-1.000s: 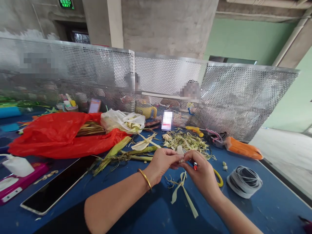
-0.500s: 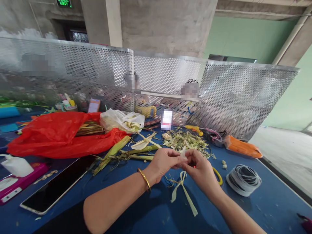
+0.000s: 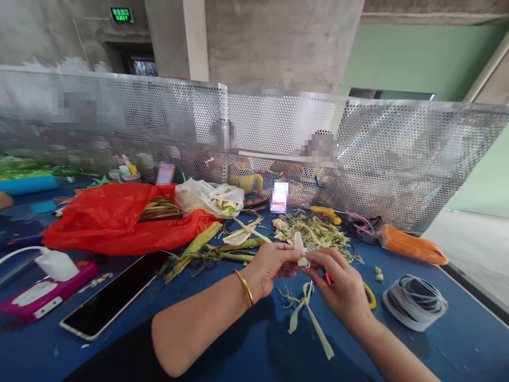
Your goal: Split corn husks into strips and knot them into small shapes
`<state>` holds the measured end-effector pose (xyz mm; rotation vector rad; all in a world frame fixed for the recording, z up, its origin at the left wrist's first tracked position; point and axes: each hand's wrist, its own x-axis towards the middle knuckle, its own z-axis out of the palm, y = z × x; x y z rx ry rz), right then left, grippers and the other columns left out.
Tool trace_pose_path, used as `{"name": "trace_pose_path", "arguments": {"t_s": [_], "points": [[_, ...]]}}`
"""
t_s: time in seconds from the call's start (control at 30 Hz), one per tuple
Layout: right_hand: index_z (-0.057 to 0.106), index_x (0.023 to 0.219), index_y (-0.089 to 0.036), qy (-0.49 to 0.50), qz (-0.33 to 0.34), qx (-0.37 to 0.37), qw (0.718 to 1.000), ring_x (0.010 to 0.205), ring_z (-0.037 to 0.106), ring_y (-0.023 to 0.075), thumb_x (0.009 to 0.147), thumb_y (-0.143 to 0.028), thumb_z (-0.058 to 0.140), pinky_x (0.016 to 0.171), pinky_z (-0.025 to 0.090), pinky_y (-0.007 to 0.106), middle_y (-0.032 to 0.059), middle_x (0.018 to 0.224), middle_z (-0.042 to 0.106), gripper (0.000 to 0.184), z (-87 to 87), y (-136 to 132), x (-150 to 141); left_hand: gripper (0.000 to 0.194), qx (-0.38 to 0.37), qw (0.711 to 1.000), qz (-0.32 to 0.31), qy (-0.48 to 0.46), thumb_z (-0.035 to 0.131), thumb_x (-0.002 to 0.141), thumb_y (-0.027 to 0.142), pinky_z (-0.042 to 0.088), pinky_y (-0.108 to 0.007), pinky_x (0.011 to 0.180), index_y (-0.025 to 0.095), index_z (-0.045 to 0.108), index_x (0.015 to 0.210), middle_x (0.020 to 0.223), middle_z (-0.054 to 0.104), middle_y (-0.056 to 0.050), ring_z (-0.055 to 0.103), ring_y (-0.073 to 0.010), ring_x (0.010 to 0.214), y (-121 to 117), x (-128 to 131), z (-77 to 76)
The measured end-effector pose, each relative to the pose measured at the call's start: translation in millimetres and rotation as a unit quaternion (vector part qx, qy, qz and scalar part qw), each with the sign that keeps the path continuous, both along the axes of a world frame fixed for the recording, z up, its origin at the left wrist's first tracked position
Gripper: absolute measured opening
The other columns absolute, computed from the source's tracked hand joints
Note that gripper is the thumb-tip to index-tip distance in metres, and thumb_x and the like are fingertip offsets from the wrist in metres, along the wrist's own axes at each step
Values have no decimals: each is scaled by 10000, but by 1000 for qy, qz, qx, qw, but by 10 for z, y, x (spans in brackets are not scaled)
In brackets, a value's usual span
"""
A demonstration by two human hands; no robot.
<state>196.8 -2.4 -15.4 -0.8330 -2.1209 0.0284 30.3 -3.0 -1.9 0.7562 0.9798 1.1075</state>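
Right in the thick of it, pinching a pale strip [image 3: 299, 243] firmly between the clamped fingers of the left hand [image 3: 273, 267], and gripping the foot of the same strip from the other side with the closed fingers of the right hand [image 3: 344, 282]. Held up over the blue worktop [image 3: 248, 353], tip upward, in front of a heap of shredded plant scraps [image 3: 318, 232]. Probably dried husk, though too small between those fingertips to be sure. Directly below, down on the worktop, a knotted strip [image 3: 305, 301] with tails spread towards the near side. Just past the right hand, a curved yellow handle [image 3: 371, 297]; farther right, a coil of white cord [image 3: 415, 303], and beyond that an orange packet [image 3: 413, 245]. Over to the left, green stalks [image 3: 196, 248] lying near a black-screened phone [image 3: 115, 294], then a crumpled red bag [image 3: 99, 215] with dry leaves [image 3: 159, 208] showing inside. Across the back, a perforated metal screen [image 3: 274, 116].
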Motion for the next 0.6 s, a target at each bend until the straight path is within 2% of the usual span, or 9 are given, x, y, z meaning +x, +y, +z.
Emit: {"name": "trace_pose_path", "arguments": {"t_s": [0.1, 0.27, 0.43, 0.6], "points": [[666, 927, -235, -26, 0, 52, 998, 766, 608, 160, 893, -218, 532, 664, 483, 264, 57, 883, 614, 140, 2, -7, 3, 293, -5, 1000, -13, -2, 803, 492, 262, 392, -207, 509, 120, 661, 705, 623, 602, 3, 535, -86, 549, -20, 10, 7], [672, 859, -226, -17, -6, 52, 998, 738, 584, 158, 903, -223, 524, 658, 463, 268, 50, 833, 606, 154, 5, -25, -11, 271, -13, 1000, -14, 11, 804, 502, 252, 371, -201, 496, 112, 667, 689, 614, 613, -4, 553, -92, 560, -39, 21, 7], [630, 825, -206, 4, -3, -29, 1000, 760, 573, 161, 909, -225, 513, 684, 452, 273, 42, 828, 588, 146, 38, -28, -36, 242, 31, 999, 18, 21, 805, 535, 239, 430, -225, 523, 105, 677, 692, 634, 644, -25, 576, -106, 550, -27, 50, -46], [577, 750, -205, 49, -18, -111, 992, 776, 565, 166, 886, -229, 528, 702, 448, 279, 27, 820, 573, 146, 51, -17, -53, 150, 34, 998, 34, 29, 761, 622, 201, 468, -226, 551, 107, 679, 706, 641, 669, -44, 613, -117, 565, -19, 83, -79]]}}
